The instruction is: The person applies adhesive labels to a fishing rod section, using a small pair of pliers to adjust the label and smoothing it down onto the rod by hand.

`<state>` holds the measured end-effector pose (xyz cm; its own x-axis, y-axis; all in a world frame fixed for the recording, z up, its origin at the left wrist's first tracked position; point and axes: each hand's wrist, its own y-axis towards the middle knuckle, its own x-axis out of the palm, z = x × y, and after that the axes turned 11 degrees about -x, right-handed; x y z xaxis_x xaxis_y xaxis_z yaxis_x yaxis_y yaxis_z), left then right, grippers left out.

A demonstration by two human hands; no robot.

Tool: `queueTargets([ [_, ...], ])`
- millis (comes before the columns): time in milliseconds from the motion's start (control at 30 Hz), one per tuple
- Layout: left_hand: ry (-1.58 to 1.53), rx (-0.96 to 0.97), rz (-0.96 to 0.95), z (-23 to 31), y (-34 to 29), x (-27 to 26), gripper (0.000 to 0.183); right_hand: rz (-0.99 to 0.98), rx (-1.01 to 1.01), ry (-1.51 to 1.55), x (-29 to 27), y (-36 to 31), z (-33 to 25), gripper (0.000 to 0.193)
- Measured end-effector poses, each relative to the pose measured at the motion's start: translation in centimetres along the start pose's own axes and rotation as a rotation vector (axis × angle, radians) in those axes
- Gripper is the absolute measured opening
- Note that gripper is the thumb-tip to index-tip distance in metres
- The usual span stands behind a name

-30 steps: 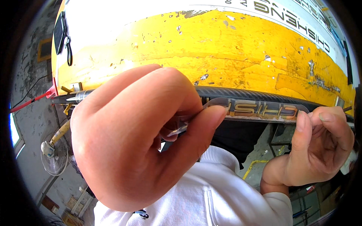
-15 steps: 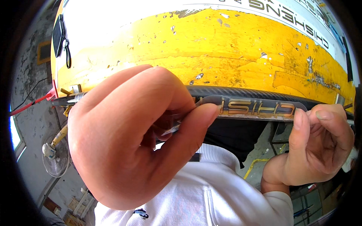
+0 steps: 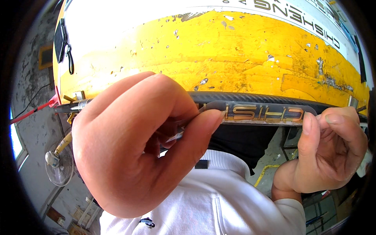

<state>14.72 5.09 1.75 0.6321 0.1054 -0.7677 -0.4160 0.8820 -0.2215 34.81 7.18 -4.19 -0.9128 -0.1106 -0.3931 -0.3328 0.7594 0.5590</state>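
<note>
A clear decal strip with gold letters is stretched along the near side of a black carbon-weave tube. My left hand is closed, thumb against curled fingers, gripping the strip at its left part; a crumpled bit of clear film shows inside that hand. At the strip's right end, my right hand pinches the corner between thumb and index finger. The strip lies close against the tube; whether it touches all along cannot be told. My left hand hides part of the strip and of the tube.
Beyond the tube lies a worn yellow tabletop with chipped spots. White sheets with dark lettering are at the far right. A black device with a strap rests at the far left edge. A red clamp handle and a fan are at left.
The strip and both hands have shifted very slightly to the left relative to the picture. Both grips stay the same.
</note>
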Motion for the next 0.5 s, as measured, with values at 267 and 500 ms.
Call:
queueTargets([
  [267,0.016,0.001,-0.06,-0.03,0.39,-0.44,0.027,0.021,0.038,-0.05,0.3,-0.04,-0.2,0.041],
  [500,0.057,0.013,-0.102,0.05,0.52,-0.85,0.024,0.053,0.085,-0.1,0.71,0.13,-0.7,0.043],
])
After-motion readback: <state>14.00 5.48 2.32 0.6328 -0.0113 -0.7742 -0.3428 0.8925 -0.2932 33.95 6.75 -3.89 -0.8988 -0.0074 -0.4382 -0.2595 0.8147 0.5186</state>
